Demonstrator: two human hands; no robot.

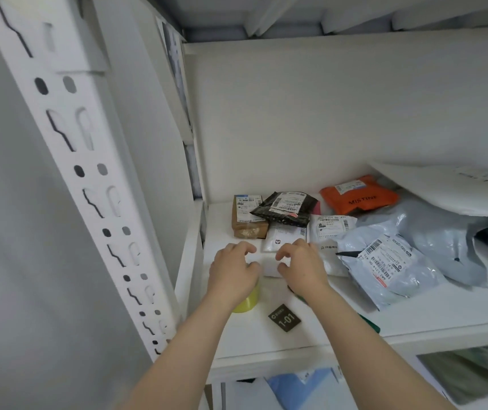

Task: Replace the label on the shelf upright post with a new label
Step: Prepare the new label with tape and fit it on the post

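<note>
Setting: a white metal shelving unit seen from above; white shelf board (414,315) with a white back panel behind it.
Upright post: white slotted shelf upright post (88,179) at the left, running from far top to near bottom, with keyhole slots and round holes; no label can be made out on its visible face.
Label: a dark square label (284,318) printed "1-01", lying flat on the shelf board near the front edge, between the two forearms.
Left hand: left hand (232,272), palm down, fingers curled loosely, over a yellow tape roll (247,300) that shows beneath the wrist; whether it grips anything cannot be told.
Right hand: right hand (302,266), palm down, fingers curled, just right of the left hand; both fingertips meet at a small white packet (269,266).
Parcels, far: brown box (247,217), black bag (285,207), orange bag (358,195) marked "MISTINE".
Parcels, right: grey mailer bags (390,261) with barcode stickers, piled near the right hand.
Lower shelf: a blue item (299,389) below the front edge.
</note>
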